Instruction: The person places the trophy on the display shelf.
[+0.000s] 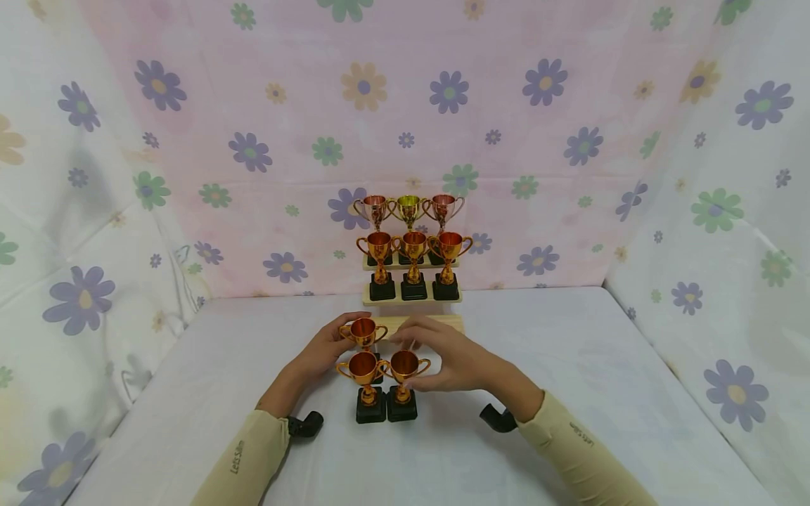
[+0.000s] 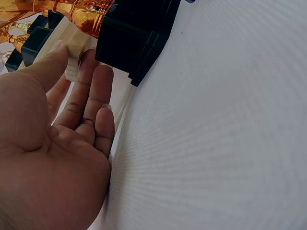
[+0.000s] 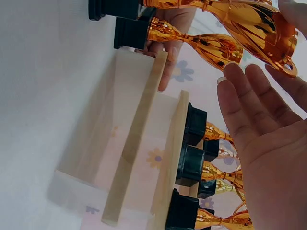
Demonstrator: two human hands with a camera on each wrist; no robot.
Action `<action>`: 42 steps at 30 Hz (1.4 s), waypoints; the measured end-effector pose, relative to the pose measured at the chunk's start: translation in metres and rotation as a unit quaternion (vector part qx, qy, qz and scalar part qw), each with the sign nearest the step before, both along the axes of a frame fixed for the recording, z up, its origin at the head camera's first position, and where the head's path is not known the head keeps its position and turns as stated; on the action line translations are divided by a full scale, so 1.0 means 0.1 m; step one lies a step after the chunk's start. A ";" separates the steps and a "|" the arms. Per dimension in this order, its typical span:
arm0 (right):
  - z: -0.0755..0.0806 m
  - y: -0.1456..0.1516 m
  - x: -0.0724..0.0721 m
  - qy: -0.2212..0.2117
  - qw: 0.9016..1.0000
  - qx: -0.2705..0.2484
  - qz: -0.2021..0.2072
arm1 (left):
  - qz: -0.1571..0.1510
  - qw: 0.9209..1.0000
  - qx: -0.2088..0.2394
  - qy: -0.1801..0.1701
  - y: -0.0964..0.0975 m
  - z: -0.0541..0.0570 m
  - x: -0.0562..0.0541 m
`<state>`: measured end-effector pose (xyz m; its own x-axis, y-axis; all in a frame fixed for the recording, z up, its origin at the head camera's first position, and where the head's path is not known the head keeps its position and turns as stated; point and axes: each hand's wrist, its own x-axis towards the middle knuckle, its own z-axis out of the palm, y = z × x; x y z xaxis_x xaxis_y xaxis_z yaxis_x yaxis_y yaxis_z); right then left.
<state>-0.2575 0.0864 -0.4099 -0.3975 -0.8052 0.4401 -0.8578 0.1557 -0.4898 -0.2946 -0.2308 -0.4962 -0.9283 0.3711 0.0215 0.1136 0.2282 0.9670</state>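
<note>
Three orange-gold trophy cups on black bases stand together on the white cloth. They are a front-left trophy [image 1: 363, 369], a front-right trophy [image 1: 403, 365] and a rear trophy [image 1: 363, 330]. My left hand [image 1: 325, 344] reaches past the rear trophy and grips the end of a wooden board [image 2: 76, 45] of the tiered stand, thumb above and fingers below. My right hand [image 1: 452, 355] is spread around the front-right trophy's handle side. Its thumb lies close by the cup, and its relaxed fingers [image 3: 237, 79] are across from it, near the handle.
Behind the hands rises the tiered stand, with a low board [image 1: 446, 322] at its front. Three orange-gold trophies [image 1: 414, 246] line its middle board [image 1: 411, 302]; three shinier ones [image 1: 409, 205] stand above them. Flowered cloth [image 1: 405, 154] hangs around the back and sides.
</note>
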 end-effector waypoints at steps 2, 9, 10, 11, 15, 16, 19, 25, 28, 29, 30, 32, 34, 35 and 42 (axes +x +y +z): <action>-0.01 -0.01 0.00 -0.004 1.000 0.004 0.001 | -0.001 1.000 0.001 0.001 0.00 0.00 0.00; -0.05 -0.03 0.02 -0.006 1.000 0.018 0.005 | -0.001 1.000 -0.004 0.006 0.00 0.00 0.00; -0.05 -0.03 0.02 -0.006 1.000 0.018 0.007 | -0.002 1.000 -0.004 0.007 0.00 0.00 0.00; -0.05 -0.03 0.02 -0.005 1.000 0.017 0.008 | -0.003 1.000 -0.003 0.010 0.00 0.00 0.00; -0.05 -0.03 0.02 -0.001 1.000 0.013 0.016 | -0.004 1.000 0.001 0.012 0.00 0.01 0.00; -0.05 -0.03 0.02 -0.002 1.000 0.013 0.016 | -0.004 1.000 0.002 0.011 0.00 0.01 0.00; -0.05 -0.03 0.02 -0.005 1.000 0.014 0.015 | -0.004 1.000 -0.001 0.012 0.00 0.01 0.00; -0.03 -0.03 0.04 -0.012 1.000 0.016 0.011 | -0.002 1.000 -0.004 0.009 0.00 -0.01 -0.01; -0.02 -0.02 0.04 -0.013 1.000 0.014 0.012 | -0.002 1.000 -0.003 0.006 0.00 -0.01 -0.01; -0.01 -0.02 0.04 -0.012 1.000 0.013 0.012 | -0.001 1.000 -0.001 0.005 0.00 0.00 -0.01; -0.01 -0.02 0.04 -0.012 1.000 0.013 0.013 | -0.001 1.000 -0.001 0.004 0.00 0.00 -0.01; 0.00 -0.01 0.04 -0.008 1.000 0.011 0.013 | -0.002 1.000 -0.001 0.004 0.00 0.01 -0.01; 0.01 -0.01 0.03 -0.002 1.000 0.009 0.013 | -0.001 1.000 0.000 0.004 0.00 0.01 -0.01; 0.01 -0.01 0.03 0.000 1.000 0.007 0.014 | -0.001 1.000 0.000 0.004 0.00 0.01 -0.01; 0.00 0.01 0.01 -0.004 1.000 0.002 0.013 | -0.004 1.000 0.003 0.004 -0.01 0.01 -0.01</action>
<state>-0.2565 0.0876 -0.4101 -0.3811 -0.8170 0.4328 -0.8570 0.1366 -0.4968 -0.2958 -0.2315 -0.4955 -0.9253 0.3780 0.0305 0.1222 0.2211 0.9676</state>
